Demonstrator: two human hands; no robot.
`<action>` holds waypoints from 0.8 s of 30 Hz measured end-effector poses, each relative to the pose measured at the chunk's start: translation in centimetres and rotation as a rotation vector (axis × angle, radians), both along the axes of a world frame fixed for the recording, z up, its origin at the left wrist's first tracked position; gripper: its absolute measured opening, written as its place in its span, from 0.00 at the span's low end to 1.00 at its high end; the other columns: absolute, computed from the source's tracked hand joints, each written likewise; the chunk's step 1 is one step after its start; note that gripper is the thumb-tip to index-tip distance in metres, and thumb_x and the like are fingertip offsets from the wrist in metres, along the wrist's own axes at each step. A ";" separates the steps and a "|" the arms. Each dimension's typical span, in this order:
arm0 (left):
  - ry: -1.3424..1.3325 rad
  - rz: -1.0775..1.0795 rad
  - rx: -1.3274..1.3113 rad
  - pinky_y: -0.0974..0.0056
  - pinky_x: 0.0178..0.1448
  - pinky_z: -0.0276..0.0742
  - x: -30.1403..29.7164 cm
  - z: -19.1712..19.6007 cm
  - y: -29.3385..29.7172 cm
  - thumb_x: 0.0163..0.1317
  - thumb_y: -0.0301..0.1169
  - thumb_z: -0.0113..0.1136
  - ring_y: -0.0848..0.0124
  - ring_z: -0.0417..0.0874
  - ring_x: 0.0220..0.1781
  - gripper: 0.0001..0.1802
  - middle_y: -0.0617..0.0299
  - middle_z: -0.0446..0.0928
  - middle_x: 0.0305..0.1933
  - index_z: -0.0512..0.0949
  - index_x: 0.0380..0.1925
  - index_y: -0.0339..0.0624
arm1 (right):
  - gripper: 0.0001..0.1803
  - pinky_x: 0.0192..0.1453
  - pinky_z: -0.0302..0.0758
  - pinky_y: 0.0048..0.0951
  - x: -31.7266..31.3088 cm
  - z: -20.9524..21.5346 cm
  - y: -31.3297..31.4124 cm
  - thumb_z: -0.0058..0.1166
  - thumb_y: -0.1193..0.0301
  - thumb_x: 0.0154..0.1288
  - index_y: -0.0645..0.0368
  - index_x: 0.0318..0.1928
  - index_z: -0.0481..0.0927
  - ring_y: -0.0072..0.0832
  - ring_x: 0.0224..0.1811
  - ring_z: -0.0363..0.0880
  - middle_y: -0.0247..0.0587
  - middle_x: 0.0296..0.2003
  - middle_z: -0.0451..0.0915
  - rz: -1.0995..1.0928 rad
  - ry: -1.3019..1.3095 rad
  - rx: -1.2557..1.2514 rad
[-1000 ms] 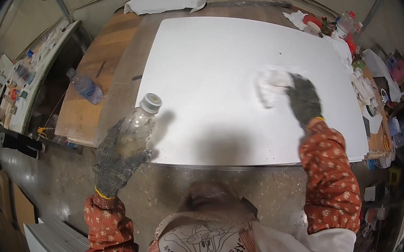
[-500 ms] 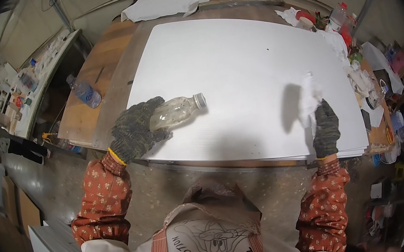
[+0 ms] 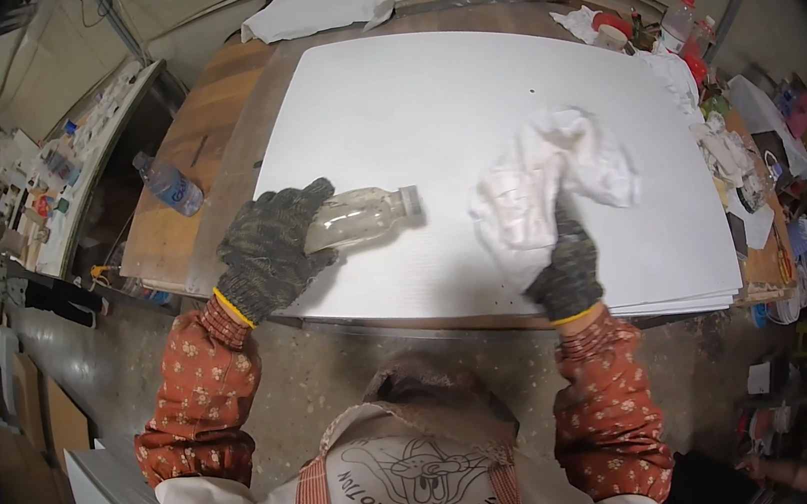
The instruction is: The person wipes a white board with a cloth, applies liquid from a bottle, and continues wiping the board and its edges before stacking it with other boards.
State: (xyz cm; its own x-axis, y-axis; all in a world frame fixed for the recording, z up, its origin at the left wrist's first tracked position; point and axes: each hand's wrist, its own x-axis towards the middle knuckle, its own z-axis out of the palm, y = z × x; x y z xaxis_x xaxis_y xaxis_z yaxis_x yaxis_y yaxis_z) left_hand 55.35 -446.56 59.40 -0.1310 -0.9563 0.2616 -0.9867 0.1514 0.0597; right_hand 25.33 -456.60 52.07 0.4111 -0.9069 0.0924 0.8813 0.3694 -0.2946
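My left hand (image 3: 271, 240), in a dark knitted glove with a yellow cuff, is closed round the base of a clear bottle (image 3: 356, 217). The bottle lies nearly level, its capped neck pointing right, over the left part of a large white sheet (image 3: 405, 101). On the right, my gloved right hand (image 3: 569, 267) grips a crumpled white cloth (image 3: 555, 173) above the same sheet. The cloth spreads out beyond the fingers and is a little blurred. It partly hides the fingers.
The sheet lies in a stack on a wooden table (image 3: 204, 105). A labelled water bottle (image 3: 169, 183) stands at its left. Bundled white material (image 3: 328, 4) sits at the far edge. Clear bottles with red caps (image 3: 680, 22) and rags (image 3: 729, 157) crowd the right edge.
My right hand has swept left with the cloth, which now hangs more spread out. The bottle in my left hand has shifted slightly right.
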 end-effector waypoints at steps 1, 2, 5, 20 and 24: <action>-0.001 0.005 -0.003 0.50 0.58 0.71 -0.6 0.6 0.0 0.44 0.40 0.74 0.54 0.77 0.52 0.43 0.52 0.77 0.50 0.68 0.63 0.47 | 0.23 0.68 0.63 0.51 0.7 -0.1 0.3 0.45 0.63 0.70 0.55 0.63 0.70 0.50 0.62 0.68 0.49 0.58 0.73 -0.135 0.384 -0.261; -0.044 -0.030 -0.059 0.50 0.57 0.71 -1.2 1.3 -0.2 0.43 0.39 0.73 0.54 0.77 0.52 0.43 0.53 0.77 0.50 0.68 0.62 0.48 | 0.24 0.68 0.64 0.49 1.3 -0.1 0.6 0.46 0.62 0.69 0.56 0.62 0.71 0.53 0.63 0.67 0.50 0.58 0.73 -0.271 0.767 -0.524; -0.187 -0.081 -0.171 0.52 0.56 0.71 -2.4 2.7 -0.7 0.42 0.36 0.72 0.57 0.77 0.50 0.41 0.55 0.76 0.50 0.70 0.62 0.49 | 0.26 0.68 0.65 0.44 3.0 0.1 1.5 0.48 0.62 0.66 0.61 0.61 0.71 0.63 0.64 0.62 0.55 0.58 0.72 -0.683 1.897 -1.322; -0.187 -0.119 -0.068 0.52 0.56 0.74 -2.7 2.4 -5.8 0.55 0.47 0.64 0.57 0.77 0.56 0.34 0.53 0.76 0.56 0.70 0.61 0.48 | 0.24 0.52 0.75 0.24 4.3 2.8 0.5 0.45 0.60 0.71 0.59 0.62 0.69 0.21 0.49 0.76 0.34 0.51 0.78 -0.073 0.263 -0.321; 0.023 -0.061 0.111 0.54 0.56 0.76 1.7 0.1 -3.6 0.53 0.49 0.67 0.57 0.80 0.50 0.37 0.54 0.77 0.54 0.70 0.61 0.48 | 0.25 0.55 0.76 0.25 5.5 0.7 -2.4 0.50 0.68 0.67 0.63 0.63 0.68 0.30 0.56 0.75 0.46 0.59 0.73 0.116 0.725 -0.203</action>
State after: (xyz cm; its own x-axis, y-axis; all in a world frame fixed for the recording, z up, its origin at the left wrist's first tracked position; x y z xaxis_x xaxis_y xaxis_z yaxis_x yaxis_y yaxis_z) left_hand 57.02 -450.13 59.53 -0.1851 -0.9699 0.1583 -0.9739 0.2026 0.1022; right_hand 30.79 -459.03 52.79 0.5242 -0.8482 -0.0761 0.4005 0.3244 -0.8570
